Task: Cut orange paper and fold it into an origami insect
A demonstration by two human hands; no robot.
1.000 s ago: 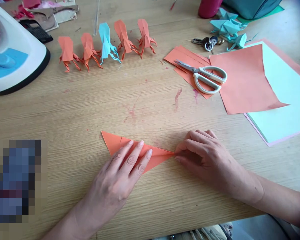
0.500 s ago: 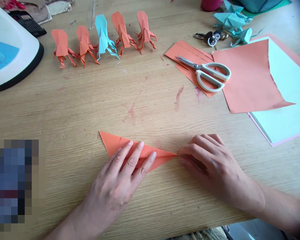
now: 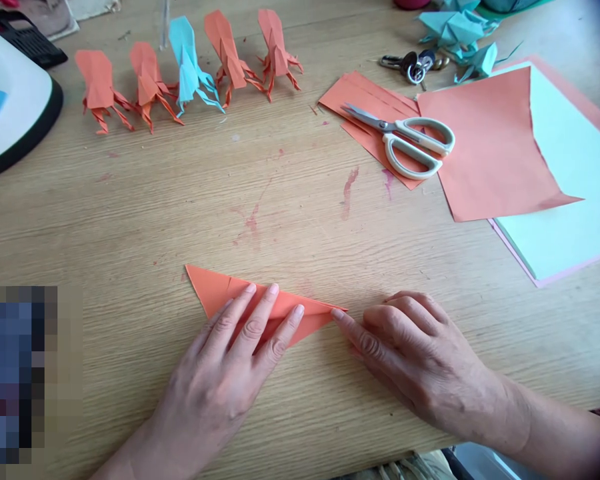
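Note:
A folded orange sheet of paper [image 3: 206,283], shaped as a long triangle, lies on the table with its narrow tip pointing right. My left hand [image 3: 230,363] rests flat on its middle, fingers spread, covering part of the lower layers. At the narrow tip, my right hand [image 3: 420,357] has one fingertip on top of the paper, with its other fingers curled in. The underside of that grip is mostly hidden.
Scissors [image 3: 420,143] lie on orange paper strips [image 3: 365,93], beside a torn orange sheet [image 3: 485,147] and pale green sheets [image 3: 575,227]. Several folded paper figures [image 3: 97,77] stand at the back. Keys [image 3: 415,67], teal folded figures [image 3: 455,30] and a white iron [image 3: 15,87] are near the edges.
My right hand has shifted from beside the paper's tip to set a fingertip on it, its other fingers curling in. My left hand keeps its place on the paper. The view has shifted slightly.

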